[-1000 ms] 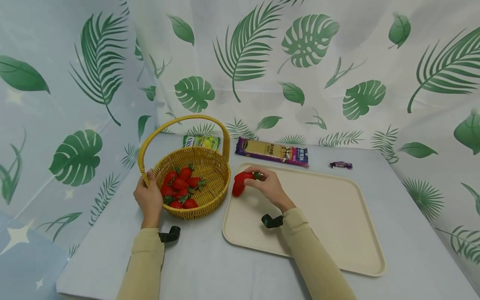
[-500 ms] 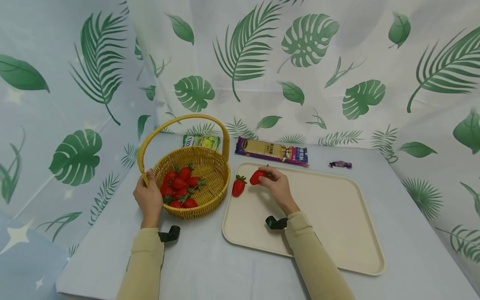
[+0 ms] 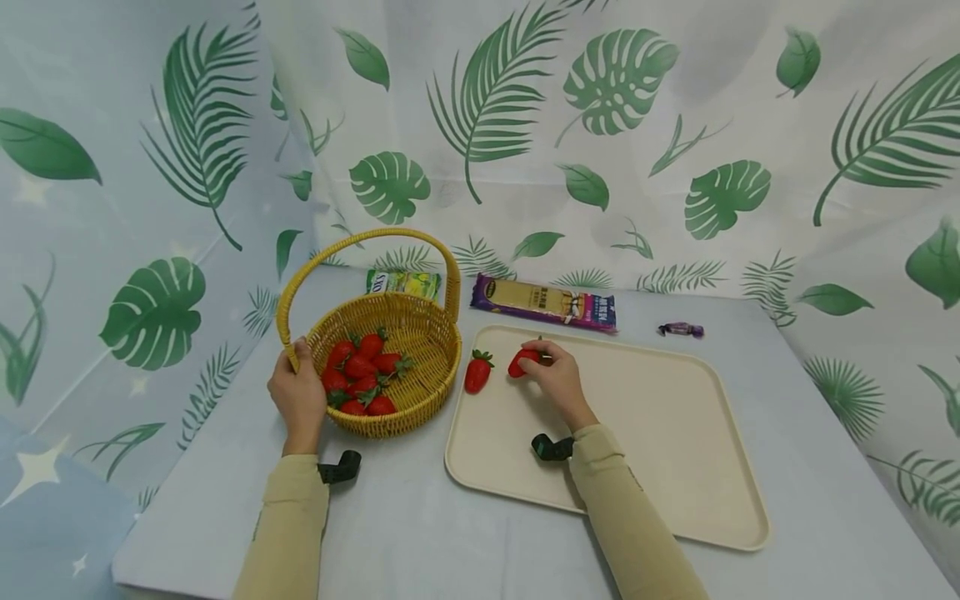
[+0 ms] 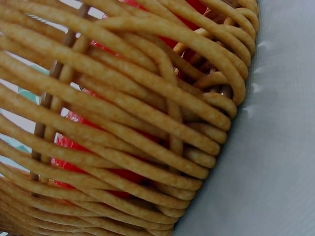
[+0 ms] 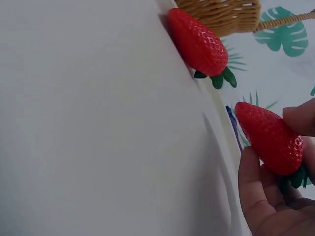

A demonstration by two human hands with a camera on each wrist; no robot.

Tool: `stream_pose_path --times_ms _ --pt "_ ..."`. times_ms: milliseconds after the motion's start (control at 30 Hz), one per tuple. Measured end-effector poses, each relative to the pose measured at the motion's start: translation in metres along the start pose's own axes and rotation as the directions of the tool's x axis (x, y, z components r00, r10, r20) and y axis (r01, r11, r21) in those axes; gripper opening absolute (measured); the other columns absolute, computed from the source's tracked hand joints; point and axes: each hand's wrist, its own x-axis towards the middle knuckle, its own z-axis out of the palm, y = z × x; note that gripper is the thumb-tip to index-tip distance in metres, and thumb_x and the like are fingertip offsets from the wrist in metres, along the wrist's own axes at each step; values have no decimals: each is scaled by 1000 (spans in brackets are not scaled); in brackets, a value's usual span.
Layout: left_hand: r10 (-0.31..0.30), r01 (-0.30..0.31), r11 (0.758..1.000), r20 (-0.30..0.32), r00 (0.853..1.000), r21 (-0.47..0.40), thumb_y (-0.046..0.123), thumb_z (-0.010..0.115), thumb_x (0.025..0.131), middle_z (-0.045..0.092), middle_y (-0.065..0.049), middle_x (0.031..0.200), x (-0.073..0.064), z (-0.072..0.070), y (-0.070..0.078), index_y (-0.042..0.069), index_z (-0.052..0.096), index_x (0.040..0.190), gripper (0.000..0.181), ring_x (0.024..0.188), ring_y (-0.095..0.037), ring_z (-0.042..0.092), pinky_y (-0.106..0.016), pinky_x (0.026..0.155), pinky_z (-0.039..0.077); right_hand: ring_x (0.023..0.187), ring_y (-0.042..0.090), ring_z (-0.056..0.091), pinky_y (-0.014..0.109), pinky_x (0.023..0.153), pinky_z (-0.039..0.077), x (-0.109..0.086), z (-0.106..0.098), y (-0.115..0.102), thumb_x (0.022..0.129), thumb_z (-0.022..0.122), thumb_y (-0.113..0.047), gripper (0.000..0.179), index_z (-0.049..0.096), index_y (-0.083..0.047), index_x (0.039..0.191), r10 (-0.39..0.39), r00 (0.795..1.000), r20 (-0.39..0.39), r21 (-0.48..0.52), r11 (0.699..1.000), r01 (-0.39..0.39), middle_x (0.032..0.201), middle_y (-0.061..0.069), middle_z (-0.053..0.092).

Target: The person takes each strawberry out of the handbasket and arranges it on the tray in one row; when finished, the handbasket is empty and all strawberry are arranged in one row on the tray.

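Observation:
My left hand (image 3: 297, 393) grips the yellow wicker basket (image 3: 420, 417) at its left side, where the handle meets the rim. Several red strawberries (image 3: 360, 367) with green leaves lie inside, and their red shows through the weave (image 4: 118, 123) in the left wrist view. Over the cream tray (image 3: 637, 433), my right hand (image 3: 558, 379) pinches a strawberry (image 5: 269, 139) between thumb and fingers, its leafy end toward the palm. A second strawberry (image 3: 477, 372) lies on the tray near its left edge, leaves pointing away from me.
Behind the tray lies a long purple-and-gold packet (image 3: 543, 303). A small purple wrapped candy (image 3: 681, 329) is to its right. A green packet (image 3: 403, 284) sits behind the basket. A leaf-print cloth (image 3: 510, 200) hangs around the table's back and sides.
My right hand has moved right from the strawberry at the tray's left edge, carrying the other strawberry, then dropped slightly lower. My left hand and the basket have stayed put.

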Motion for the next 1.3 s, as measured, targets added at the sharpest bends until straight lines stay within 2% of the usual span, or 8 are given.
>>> stream_pose_path --times_ms 133,333,500,667,833,1067,1200,1300 --pt "-6 6 1000 -1 1000 -2 49 48 101 41 1 62 0 0 -1 4 70 117 53 60 -18 33 -34 61 25 95 25 59 26 75 48 1 2 3 88 70 -12 28 69 -7 115 -21 999 27 -82 996 23 114 14 63" --pt "-1 1 1000 -8 1000 -5 48 49 101 46 -1 65 0 0 -1 3 70 117 52 62 -19 34 -34 62 25 85 22 63 28 65 55 -1 4 3 87 70 -9 32 67 -4 119 -16 996 90 -93 995 24 114 16 63" --pt "-9 9 1000 -3 1000 -7 48 49 101 51 -4 69 0 1 0 4 70 119 52 63 -20 34 -34 63 26 73 18 63 27 61 53 -4 5 1 89 70 -10 31 67 -3 119 6 993 115 -128 992 9 110 18 66" --pt "-6 6 1000 -3 1000 -6 48 48 101 49 -3 68 0 1 0 4 69 119 52 64 -20 35 -33 63 26 66 17 65 28 61 52 -6 5 -1 90 69 -10 28 70 -3 117 21 992 127 -135 991 -4 105 20 69" --pt "0 0 1000 -7 1000 5 46 49 101 41 -1 63 -1 0 -1 3 70 115 51 60 -18 33 -33 61 25 66 16 66 27 61 51 -5 5 2 90 69 -10 26 71 -2 115 14 989 147 -137 991 6 103 20 70" --pt "1 -1 1000 2 1000 0 44 49 102 39 -1 60 -2 -1 -1 2 70 113 49 58 -18 32 -34 60 25 83 19 68 26 66 55 -5 7 4 90 68 -7 24 71 2 113 -24 988 154 -112 993 42 116 20 53" --pt "1 -1 1000 1 1000 -2 44 49 102 40 0 61 -1 0 0 2 70 114 49 60 -18 34 -33 61 25 91 23 68 29 69 56 -6 8 3 90 69 -7 24 71 0 113 -32 987 158 -112 992 51 119 19 56" --pt "1 -1 1000 -2 1000 0 43 50 102 40 0 62 -1 0 0 1 70 112 48 61 -19 35 -33 61 26 89 23 67 29 68 55 -6 8 4 90 69 -8 24 70 -3 113 -38 985 167 -121 991 59 119 18 60"
